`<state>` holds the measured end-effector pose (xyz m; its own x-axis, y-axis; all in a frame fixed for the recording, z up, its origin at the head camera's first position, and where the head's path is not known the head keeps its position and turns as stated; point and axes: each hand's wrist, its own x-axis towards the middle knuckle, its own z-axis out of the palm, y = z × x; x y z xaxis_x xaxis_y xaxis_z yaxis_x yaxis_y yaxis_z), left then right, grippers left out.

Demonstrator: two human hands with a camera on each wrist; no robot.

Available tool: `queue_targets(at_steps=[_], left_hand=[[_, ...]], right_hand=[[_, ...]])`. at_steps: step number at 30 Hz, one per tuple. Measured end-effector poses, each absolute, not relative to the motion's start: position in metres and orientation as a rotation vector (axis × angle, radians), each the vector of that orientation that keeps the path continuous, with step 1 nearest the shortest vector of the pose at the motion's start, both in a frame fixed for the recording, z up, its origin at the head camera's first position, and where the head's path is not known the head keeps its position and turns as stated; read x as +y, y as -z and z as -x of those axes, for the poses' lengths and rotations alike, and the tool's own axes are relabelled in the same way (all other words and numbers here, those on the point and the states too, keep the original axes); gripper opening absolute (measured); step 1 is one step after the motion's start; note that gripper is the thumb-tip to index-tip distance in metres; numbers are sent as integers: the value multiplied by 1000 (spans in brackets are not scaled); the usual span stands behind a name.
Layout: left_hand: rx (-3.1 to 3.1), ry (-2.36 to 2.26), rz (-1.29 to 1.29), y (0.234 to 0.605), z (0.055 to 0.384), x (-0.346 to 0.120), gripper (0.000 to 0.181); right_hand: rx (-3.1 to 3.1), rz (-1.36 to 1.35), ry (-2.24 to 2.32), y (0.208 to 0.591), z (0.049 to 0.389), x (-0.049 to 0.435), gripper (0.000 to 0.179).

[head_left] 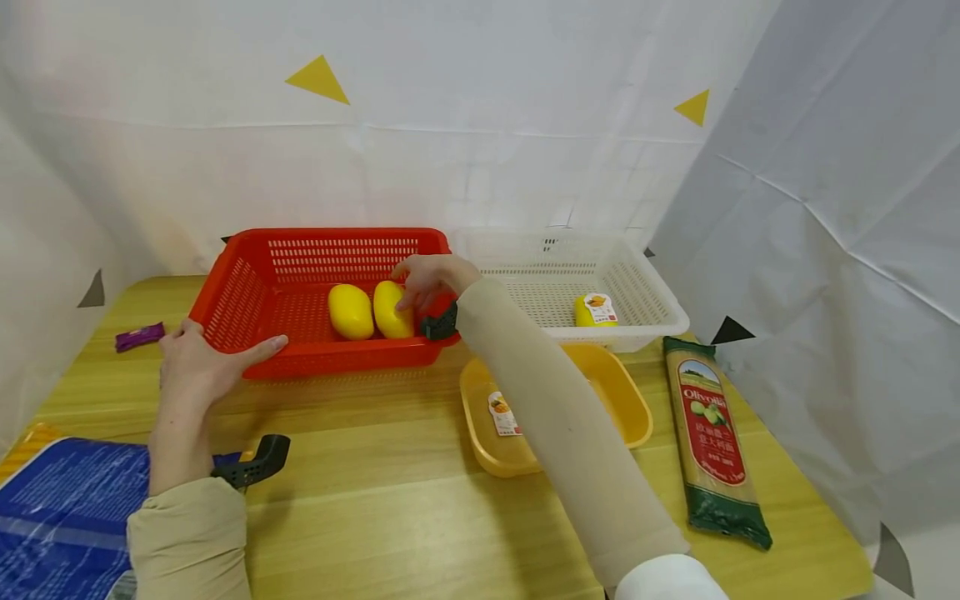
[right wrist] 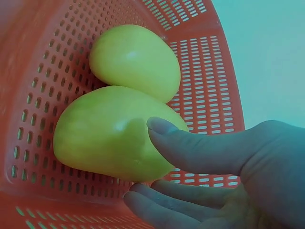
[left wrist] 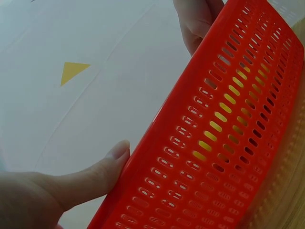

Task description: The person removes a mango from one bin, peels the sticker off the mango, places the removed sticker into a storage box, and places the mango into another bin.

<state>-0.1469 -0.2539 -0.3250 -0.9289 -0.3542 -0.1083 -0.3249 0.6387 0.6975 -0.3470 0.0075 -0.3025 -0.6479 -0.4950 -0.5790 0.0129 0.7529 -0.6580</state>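
Two yellow mangoes lie side by side in the red basket [head_left: 300, 360], a left one [head_left: 350, 312] and a right one [head_left: 388, 310]. My right hand [head_left: 431, 279] reaches over the basket's right end to the right mango. In the right wrist view its thumb lies over that mango [right wrist: 109, 136], and the other fingers extend loosely along its side; whether they touch it is unclear. At the basket's front left corner is my left hand [head_left: 197, 367]. Its straight thumb touches the rim in the left wrist view; the other fingers are mostly hidden.
A white basket [head_left: 645, 292] holds a yellow labelled item [head_left: 596, 309]. In front stands a yellow basin [head_left: 636, 417] with a labelled sticker [head_left: 503, 414] inside, partly behind the right sleeve. Pasta [head_left: 708, 433] lies right; a purple wrapper [head_left: 140, 336] and blue bag [head_left: 67, 508] lie left.
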Motion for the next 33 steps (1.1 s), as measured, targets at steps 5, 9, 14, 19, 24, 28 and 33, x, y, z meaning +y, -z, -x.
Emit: queue_targets(at_steps=[5, 9, 14, 19, 24, 28, 33], left_hand=[[-2802, 1192, -575, 325, 147, -254, 114], [-2807, 1184, -586, 325, 146, -254, 114], [-2799, 1181, -590, 325, 146, -254, 113], [-2799, 1182, -593, 325, 146, -254, 113], [-2799, 1189, -598, 325, 147, -253, 113], [-2797, 1183, -583, 325, 147, -254, 112], [-2800, 1154, -572, 324, 148, -253, 111]], right_hand=[[2177, 383, 801, 299, 342, 9, 75], [2207, 388, 771, 296, 338, 9, 74], [2250, 432, 720, 293, 337, 10, 74], [2274, 465, 721, 294, 336, 12, 75], [2287, 501, 721, 293, 333, 15, 75], [2309, 526, 709, 288, 330, 18, 75], [2357, 582, 677, 282, 325, 20, 73]])
